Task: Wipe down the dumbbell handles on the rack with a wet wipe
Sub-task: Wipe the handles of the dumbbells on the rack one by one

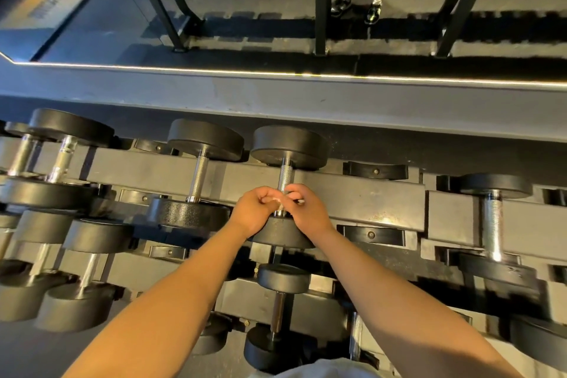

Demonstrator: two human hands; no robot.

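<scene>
Both hands, left hand and right hand, pinch a wet wipe around the near end of the dumbbell handle; handle runs straight away, equally near both, on the rack.

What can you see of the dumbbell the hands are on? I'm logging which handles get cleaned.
The dumbbell lies on the top tier of the rack, its handle pointing away from the person. Round matte black heads cap a silvery knurled handle. The far head is in full view; the near one is partly hidden. The left hand and right hand meet around the handle's near end, pinching a small white wipe against it.
</scene>
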